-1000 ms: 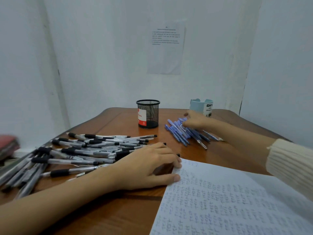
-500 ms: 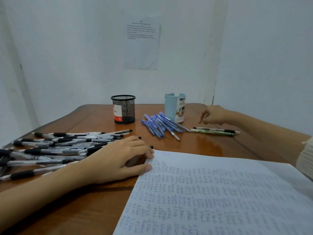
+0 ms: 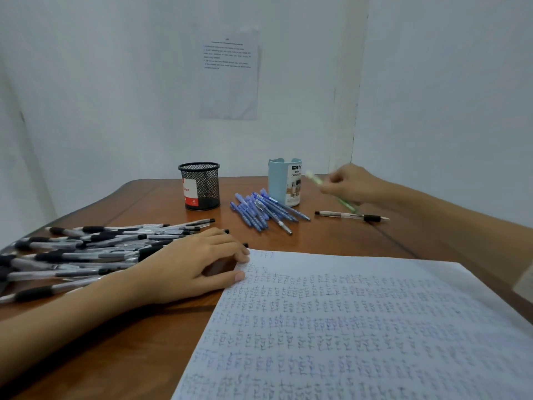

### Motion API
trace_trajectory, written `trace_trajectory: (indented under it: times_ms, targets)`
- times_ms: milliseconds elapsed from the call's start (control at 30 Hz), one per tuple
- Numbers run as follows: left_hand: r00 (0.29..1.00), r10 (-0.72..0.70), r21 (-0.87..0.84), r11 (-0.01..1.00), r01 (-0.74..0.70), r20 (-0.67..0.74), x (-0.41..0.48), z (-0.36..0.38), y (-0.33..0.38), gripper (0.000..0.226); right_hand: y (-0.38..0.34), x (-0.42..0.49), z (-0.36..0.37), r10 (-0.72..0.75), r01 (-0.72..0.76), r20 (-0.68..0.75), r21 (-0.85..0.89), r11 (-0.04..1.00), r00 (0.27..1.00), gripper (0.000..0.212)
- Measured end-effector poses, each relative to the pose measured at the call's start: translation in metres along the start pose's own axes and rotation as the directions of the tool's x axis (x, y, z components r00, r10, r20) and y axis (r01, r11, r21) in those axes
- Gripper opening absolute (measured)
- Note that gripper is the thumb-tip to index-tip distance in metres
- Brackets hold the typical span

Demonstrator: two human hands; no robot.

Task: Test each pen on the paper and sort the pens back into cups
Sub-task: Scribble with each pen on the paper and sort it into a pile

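My right hand (image 3: 350, 184) grips a green pen (image 3: 314, 178), blurred, lifted off the table just right of the light blue cup (image 3: 281, 181). A black-grip pen (image 3: 350, 216) lies on the table below that hand. My left hand (image 3: 196, 264) rests with its fingers on the top left corner of the paper (image 3: 360, 327), which is covered with rows of pen marks. A heap of black pens (image 3: 95, 249) lies at the left, partly under my left wrist. Several blue pens (image 3: 265, 210) lie in front of the blue cup. A black mesh cup (image 3: 199, 186) stands at the back.
The wooden table (image 3: 144, 336) stands in a corner of white walls. A printed sheet (image 3: 229, 76) hangs on the back wall. The table's right edge runs under my right forearm.
My right hand moved from the blue pens to the right and lifted the green pen off the table. The black-grip pen stayed down. The camera turned right.
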State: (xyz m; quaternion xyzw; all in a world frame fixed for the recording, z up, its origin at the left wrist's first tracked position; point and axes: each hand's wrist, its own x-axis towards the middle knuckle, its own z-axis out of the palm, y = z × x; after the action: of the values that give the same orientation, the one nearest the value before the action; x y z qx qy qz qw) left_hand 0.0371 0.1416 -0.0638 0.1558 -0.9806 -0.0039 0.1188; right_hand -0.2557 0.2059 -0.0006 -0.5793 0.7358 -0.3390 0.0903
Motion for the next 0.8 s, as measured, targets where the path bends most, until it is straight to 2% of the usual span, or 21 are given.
trace_trajectory:
  times_ms: [33,100,167,200,267,333,433,600,800]
  targets:
    - [1.000,-0.005,0.006,1.000,0.005,0.006,0.000,0.000,0.000,0.055,-0.011,-0.002,0.006,0.039,-0.031,-0.036,0.200,0.979,0.999,0.023]
    - [1.000,-0.004,0.013,1.000,0.004,0.000,0.000,-0.001,0.001,0.055,-0.030,-0.007,0.026,0.121,-0.087,-0.032,0.523,0.848,0.992,0.026]
    - [1.000,-0.002,0.021,1.000,0.002,-0.004,-0.001,-0.001,0.001,0.057,-0.038,-0.016,0.051,0.136,-0.139,0.060,0.696,0.704,0.989,0.028]
    - [1.000,-0.006,0.027,1.000,0.006,0.001,0.000,-0.001,0.002,0.059,-0.037,-0.020,0.064,0.109,-0.160,0.116,0.729,0.666,0.987,0.031]
    - [1.000,-0.015,0.038,0.999,0.015,0.006,0.000,-0.001,0.001,0.061,-0.035,-0.028,0.083,0.042,-0.175,0.199,0.721,0.671,0.979,0.037]
    - [1.000,-0.021,0.046,0.999,0.021,0.007,0.001,-0.001,0.000,0.061,-0.032,-0.030,0.092,-0.008,-0.150,0.217,0.704,0.694,0.976,0.040]
    - [0.999,-0.029,0.060,0.998,0.028,0.022,0.001,-0.001,-0.001,0.064,-0.031,-0.031,0.096,-0.059,-0.047,0.135,0.671,0.740,0.989,0.035]
    - [0.998,-0.041,0.070,0.997,0.038,0.040,0.001,0.000,-0.001,0.066,-0.024,-0.025,0.102,-0.121,0.126,-0.043,0.499,0.857,0.992,0.047]
    - [0.999,-0.034,0.062,0.998,0.033,0.025,0.001,0.001,-0.001,0.061,-0.020,-0.020,0.106,-0.181,0.173,-0.027,0.456,0.873,0.983,0.051]
